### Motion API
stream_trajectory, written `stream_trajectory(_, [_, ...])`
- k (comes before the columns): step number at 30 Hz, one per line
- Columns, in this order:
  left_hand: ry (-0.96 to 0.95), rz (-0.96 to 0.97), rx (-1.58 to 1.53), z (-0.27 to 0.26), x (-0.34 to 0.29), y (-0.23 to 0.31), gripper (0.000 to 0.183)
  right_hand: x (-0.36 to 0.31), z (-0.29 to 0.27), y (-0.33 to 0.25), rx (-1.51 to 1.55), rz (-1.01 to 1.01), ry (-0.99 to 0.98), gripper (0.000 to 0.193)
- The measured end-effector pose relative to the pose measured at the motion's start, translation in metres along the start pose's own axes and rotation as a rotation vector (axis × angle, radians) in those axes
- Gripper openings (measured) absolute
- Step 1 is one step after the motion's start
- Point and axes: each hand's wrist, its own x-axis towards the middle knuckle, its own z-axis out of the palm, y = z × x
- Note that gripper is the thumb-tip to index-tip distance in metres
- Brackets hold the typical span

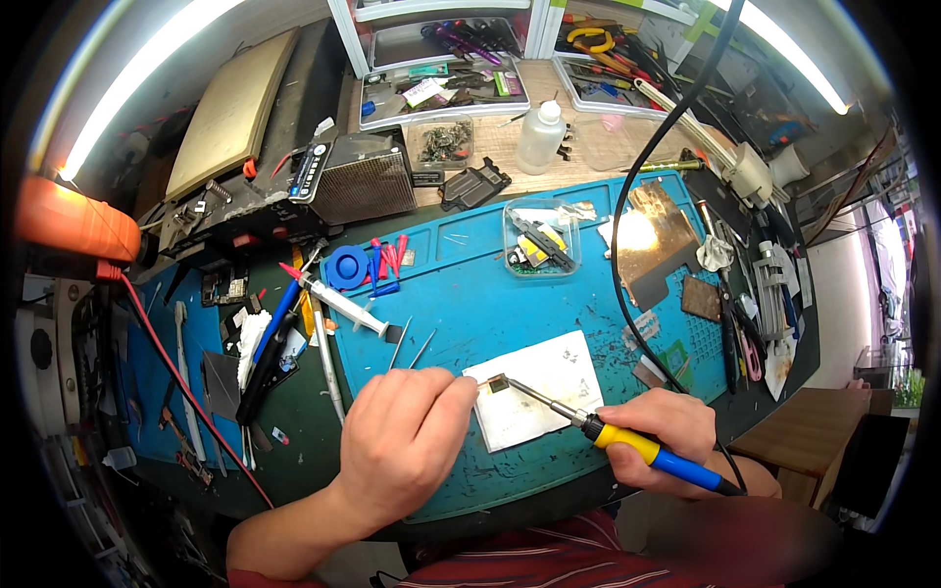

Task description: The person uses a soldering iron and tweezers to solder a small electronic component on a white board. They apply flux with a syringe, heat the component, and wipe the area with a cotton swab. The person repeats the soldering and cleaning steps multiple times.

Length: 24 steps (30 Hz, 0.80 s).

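My right hand point(667, 438) is closed round the yellow and blue handle of a soldering iron point(652, 453). The iron's tip meets a small dark chip-like part point(499, 383) over a white folded cloth or paper point(537, 404). Left of that part, my left hand point(405, 446) is closed, thumb and fingers pressed together near its edge. What those fingers grip is hidden. Two thin metal prongs point(423, 347) show just beyond the left knuckles; I cannot tell whether they are held or lying on the blue mat point(461, 323).
A flux-type syringe point(343, 306) and a blue ring-shaped piece point(348, 267) lie at left. Behind stand a clear parts box point(542, 245) and a squeeze bottle point(541, 137). The iron's black cable point(616, 235) arches across the right side, near a copper-coloured plate point(652, 240).
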Motion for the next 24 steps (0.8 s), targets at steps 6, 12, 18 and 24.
stream_trajectory(6, [-0.001,0.0,-0.014,0.0008,-0.0001,0.0006,0.029,0.0001,-0.0015,-0.0004,-0.009,-0.002,-0.004,0.036])
stream_trajectory(12, [-0.016,0.012,-0.034,0.0,-0.0014,-0.0003,0.028,-0.0019,-0.0012,0.0007,-0.003,-0.014,-0.004,0.036])
stream_trajectory(18, [-0.014,0.009,-0.027,0.0001,0.0007,0.0001,0.029,-0.0011,0.001,0.0009,-0.003,-0.02,0.015,0.037])
stream_trajectory(24, [-0.013,0.022,-0.044,-0.0009,0.0001,-0.0001,0.029,-0.0012,0.0006,0.0021,-0.006,-0.036,0.021,0.036])
